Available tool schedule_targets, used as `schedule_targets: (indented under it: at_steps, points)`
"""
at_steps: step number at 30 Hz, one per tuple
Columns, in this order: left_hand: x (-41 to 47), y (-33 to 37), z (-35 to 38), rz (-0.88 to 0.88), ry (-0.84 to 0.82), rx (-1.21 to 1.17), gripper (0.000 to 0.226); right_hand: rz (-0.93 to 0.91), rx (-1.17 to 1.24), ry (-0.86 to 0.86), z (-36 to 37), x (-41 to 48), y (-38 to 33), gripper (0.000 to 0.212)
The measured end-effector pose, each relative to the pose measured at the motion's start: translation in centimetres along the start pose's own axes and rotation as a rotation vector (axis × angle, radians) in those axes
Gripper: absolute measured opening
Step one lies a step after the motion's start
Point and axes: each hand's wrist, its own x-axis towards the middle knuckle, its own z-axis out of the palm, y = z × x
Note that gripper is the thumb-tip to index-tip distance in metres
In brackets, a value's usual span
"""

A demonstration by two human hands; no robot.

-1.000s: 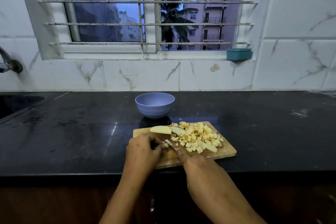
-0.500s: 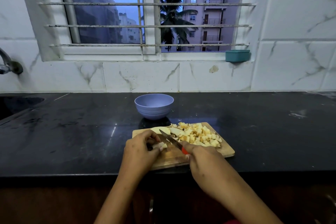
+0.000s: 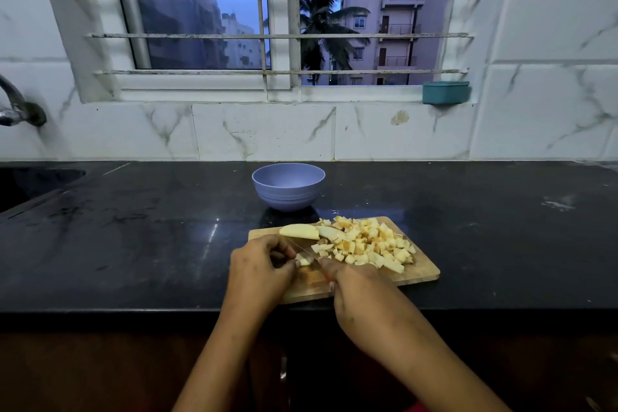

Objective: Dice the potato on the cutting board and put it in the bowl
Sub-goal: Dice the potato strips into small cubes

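Standing at the counter now. Far left: tap (image 3: 20, 109) over the sink (image 3: 36, 184), neither in play.

> Hands?

Left hand (image 3: 259, 269) is on the near-left part of the cutting board (image 3: 421, 273). Its fingertips are curled in and pinch a small potato piece (image 3: 303, 260) down on the wood. The lavender bowl (image 3: 288, 187) sits behind the board on the black countertop (image 3: 133, 227), near it but not touching. It looks empty from here.

> Knife?

Knife (image 3: 301, 248) blade is right beside the pinched piece, tip pointing away toward the uncut potato slices (image 3: 299, 231) at the board's far-left edge. Right hand (image 3: 359, 291) is wrapped around the red handle, and only a sliver of that shows.

> Rest of the potato?

Diced potato pile (image 3: 371, 246) covers the middle and right of the board. None in the bowl that I can see.

> So mid-dice. Advice?

My read:
- Tuck the left fingertips behind the knuckles. The piece is small and the blade is right next to them.
- Make short, straight-down cuts, spaced to match the cubes in the pile.
- Do the uncut slices after that, then transfer everything.
- Risk: cubes near the right edge could get nudged off the board.

> Anything further right?

Teal container (image 3: 444, 93) on the window sill. Irrelevant.
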Motion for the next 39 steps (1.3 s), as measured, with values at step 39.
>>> schedule_targets:
  at_steps: [39]
  points:
    - [-0.4, -0.1, 0.3, -0.058, 0.107, -0.005, 0.006, -0.105, -0.166, -0.012, -0.6, -0.5, -1.5, 0.052]
